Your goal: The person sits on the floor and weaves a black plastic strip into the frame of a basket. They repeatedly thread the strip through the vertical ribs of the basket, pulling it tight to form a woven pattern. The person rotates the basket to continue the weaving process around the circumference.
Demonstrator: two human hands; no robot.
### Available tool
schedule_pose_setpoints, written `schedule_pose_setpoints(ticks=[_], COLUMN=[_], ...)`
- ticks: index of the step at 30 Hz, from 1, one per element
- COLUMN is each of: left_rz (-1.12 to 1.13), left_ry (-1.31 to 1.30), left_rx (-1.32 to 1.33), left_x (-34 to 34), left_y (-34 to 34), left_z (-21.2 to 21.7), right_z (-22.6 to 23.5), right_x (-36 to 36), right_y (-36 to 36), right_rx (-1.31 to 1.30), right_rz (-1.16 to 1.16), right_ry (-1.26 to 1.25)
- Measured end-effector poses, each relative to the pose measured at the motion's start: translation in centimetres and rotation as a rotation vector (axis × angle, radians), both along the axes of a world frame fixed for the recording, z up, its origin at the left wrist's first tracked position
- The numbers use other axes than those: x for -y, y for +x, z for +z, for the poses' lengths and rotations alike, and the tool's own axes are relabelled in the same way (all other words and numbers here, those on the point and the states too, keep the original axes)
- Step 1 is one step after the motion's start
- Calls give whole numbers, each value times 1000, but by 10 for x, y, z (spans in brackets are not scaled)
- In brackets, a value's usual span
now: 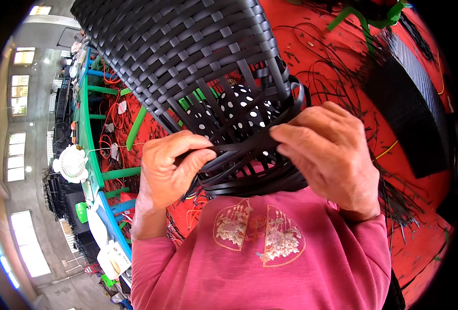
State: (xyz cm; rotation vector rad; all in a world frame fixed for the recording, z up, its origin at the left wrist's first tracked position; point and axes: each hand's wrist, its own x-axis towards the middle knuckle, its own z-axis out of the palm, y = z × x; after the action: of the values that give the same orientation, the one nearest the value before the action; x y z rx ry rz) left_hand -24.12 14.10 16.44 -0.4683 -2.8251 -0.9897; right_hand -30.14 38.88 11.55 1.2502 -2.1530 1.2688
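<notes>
Standing right there, I couldn't make out much of the far end of the black woven panel [187, 46]; it ran off the top of the view and blocked most of what lay behind, though a black polka-dot cloth [239, 111] peeked through the gaps; left hand [169, 168] was pinched shut on a flat black weaving strip [239, 143]; right hand [327, 152] gripped the same strip from the other side, just above the pink shirt [270, 258]; loose black strips [394, 196] littered the red floor [425, 243]; a white fan [72, 163] sat on a green table [88, 139] off left.
</notes>
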Motion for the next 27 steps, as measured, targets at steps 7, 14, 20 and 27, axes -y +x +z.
schedule_pose_setpoints(ticks=[7, 14, 20, 27], left_rz=[-109, 55, 38, 1], left_ry=[95, 309, 517, 629], left_rx=[17, -110, -20, 158], left_x=[-20, -20, -48, -61], left_y=[-6, -18, -33, -44], left_z=[-2, -11, -6, -5], right_z=[-1, 17, 8, -2], right_x=[24, -28, -46, -48], right_y=[10, -1, -17, -19], right_rx=[15, 247, 588, 256], right_rz=[105, -256, -260, -104], right_ry=[-60, -199, -440, -330])
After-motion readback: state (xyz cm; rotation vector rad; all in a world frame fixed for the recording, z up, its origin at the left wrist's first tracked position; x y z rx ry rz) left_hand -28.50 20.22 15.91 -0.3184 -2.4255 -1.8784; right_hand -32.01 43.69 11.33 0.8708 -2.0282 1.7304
